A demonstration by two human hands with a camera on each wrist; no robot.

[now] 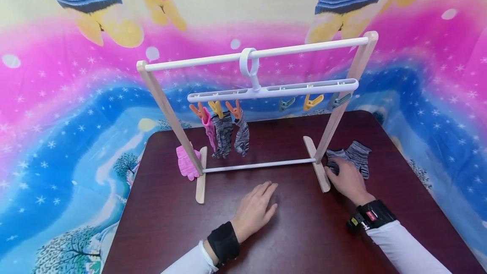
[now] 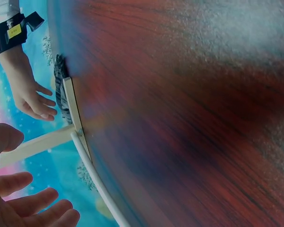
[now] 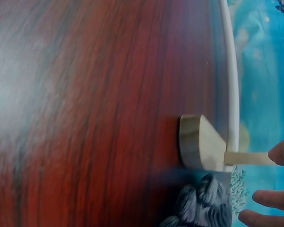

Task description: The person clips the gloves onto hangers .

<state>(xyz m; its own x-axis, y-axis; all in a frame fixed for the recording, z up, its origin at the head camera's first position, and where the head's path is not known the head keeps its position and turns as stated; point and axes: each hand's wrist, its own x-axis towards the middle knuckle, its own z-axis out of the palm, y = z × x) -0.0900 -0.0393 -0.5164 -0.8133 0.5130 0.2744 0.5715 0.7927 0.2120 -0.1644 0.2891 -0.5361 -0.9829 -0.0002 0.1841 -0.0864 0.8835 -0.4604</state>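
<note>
My right hand (image 1: pixel 348 182) is over the near side of a grey striped knit glove (image 1: pixel 358 155) on the right of the table. In the left wrist view that hand's fingers look loosely extended, beside the dark knit and not closed round it. Glove fingertips (image 3: pixel 201 201) show low in the right wrist view. My left hand (image 1: pixel 255 209) is over the table in front of the rack, fingers spread, holding nothing. From a white hanger (image 1: pixel 272 92), orange and yellow clips hold a pink knit piece (image 1: pixel 209 126) and two grey knit pieces (image 1: pixel 223 134).
A wooden rack (image 1: pixel 167 115) with a white top rail (image 1: pixel 312 47) stands on the dark red table (image 1: pixel 266 240). Unloaded clips (image 1: pixel 313 102) hang on the hanger's right half. A pink glove (image 1: pixel 187 163) lies by the left foot. A patterned cloth (image 1: pixel 68 138) surrounds the table.
</note>
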